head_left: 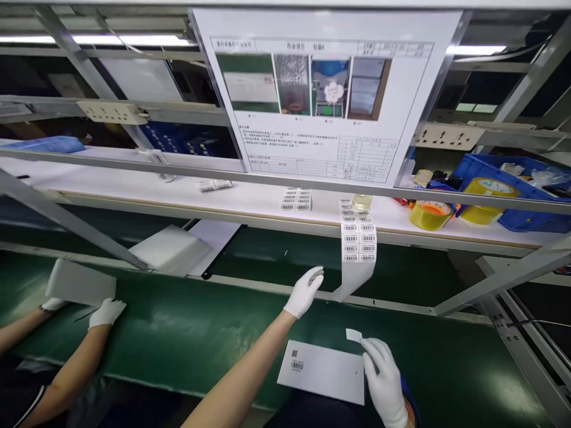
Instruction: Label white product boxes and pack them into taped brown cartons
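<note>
Gloved in white, my left hand (305,292) reaches out over the front edge of the shelf frame, fingers extended and nothing visible in them. Just to its right hangs a strip of barcode labels (358,244), its blank lower end curling down. Between the fingertips of my gloved right hand (382,374) is a small white label (354,335), its printed side not visible. Below the label lies a flat white box (328,373) with a printed code and barcode at its left end. My right hand is beside the box's right end.
On the left, a co-worker's gloved hands (107,312) hold a white box (82,280) over the green belt (187,333). The shelf (259,199) carries more labels, yellow tape rolls (430,215) and a blue bin (535,217). An instruction sheet (312,142) hangs above; slanted metal posts (504,273) flank the station.
</note>
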`<state>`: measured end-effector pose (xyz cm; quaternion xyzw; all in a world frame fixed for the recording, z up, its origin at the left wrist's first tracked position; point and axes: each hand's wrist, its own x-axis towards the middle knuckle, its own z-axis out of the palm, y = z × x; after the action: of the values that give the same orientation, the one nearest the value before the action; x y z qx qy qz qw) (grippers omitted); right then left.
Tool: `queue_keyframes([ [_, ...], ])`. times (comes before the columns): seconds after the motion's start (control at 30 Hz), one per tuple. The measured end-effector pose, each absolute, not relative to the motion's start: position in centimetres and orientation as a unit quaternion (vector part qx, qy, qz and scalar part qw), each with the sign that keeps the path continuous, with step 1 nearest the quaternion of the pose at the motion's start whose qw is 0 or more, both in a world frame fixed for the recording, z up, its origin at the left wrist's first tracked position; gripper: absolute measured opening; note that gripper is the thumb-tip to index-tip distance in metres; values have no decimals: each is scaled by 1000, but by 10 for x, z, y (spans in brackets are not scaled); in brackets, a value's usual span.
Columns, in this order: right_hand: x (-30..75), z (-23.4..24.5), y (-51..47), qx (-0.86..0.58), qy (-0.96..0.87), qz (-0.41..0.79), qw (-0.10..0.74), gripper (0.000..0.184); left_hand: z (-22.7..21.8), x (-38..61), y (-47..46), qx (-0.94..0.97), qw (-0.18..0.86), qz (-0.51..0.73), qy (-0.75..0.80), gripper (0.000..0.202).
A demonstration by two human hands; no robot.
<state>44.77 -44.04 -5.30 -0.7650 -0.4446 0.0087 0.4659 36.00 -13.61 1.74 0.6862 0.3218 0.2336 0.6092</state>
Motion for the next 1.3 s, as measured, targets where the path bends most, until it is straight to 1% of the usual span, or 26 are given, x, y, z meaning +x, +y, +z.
queue_keyframes([
  [0.07, 440, -79, -444, -787, -426, 69, 441, 34, -22, 326, -134, 692, 601, 160, 368, 51],
  [0.13, 435, -99, -440, -793, -408, 107, 440, 35, -56, 291, -138, 682, 598, 102, 408, 47],
  [0.2, 431, -112, -431, -784, -398, 148, 453, 37, -83, 261, -150, 663, 606, 77, 433, 54],
  [0.27, 428, -119, -421, -773, -386, 190, 466, 39, -103, 239, -167, 625, 632, 73, 453, 66],
  [0.33, 426, -123, -411, -773, -366, 218, 469, 41, -118, 224, -185, 557, 671, 98, 481, 76],
  [0.4, 424, -125, -405, -779, -347, 235, 467, 43, -129, 213, -201, 488, 697, 140, 506, 80],
  [0.53, 419, -126, -396, -779, -339, 268, 454, 44, -135, 196, -217, 449, 691, 178, 538, 82],
  [0.67, 420, -123, -389, -798, -354, 277, 401, 44, -132, 189, -219, 444, 679, 175, 558, 87],
  [0.8, 425, -114, -380, -795, -416, 277, 343, 45, -135, 187, -217, 458, 669, 172, 559, 87],
  [0.9, 420, -110, -371, -801, -460, 246, 294, 46, -140, 186, -216, 435, 682, 172, 562, 85],
  [1.07, 404, -114, -362, -837, -499, 151, 167, 41, -145, 184, -214, 425, 678, 179, 572, 78],
  [1.13, 402, -116, -361, -839, -503, 145, 150, 40, -146, 184, -215, 429, 675, 178, 573, 76],
  [1.3, 401, -118, -362, -839, -505, 141, 146, 39, -149, 183, -215, 436, 671, 173, 575, 73],
])
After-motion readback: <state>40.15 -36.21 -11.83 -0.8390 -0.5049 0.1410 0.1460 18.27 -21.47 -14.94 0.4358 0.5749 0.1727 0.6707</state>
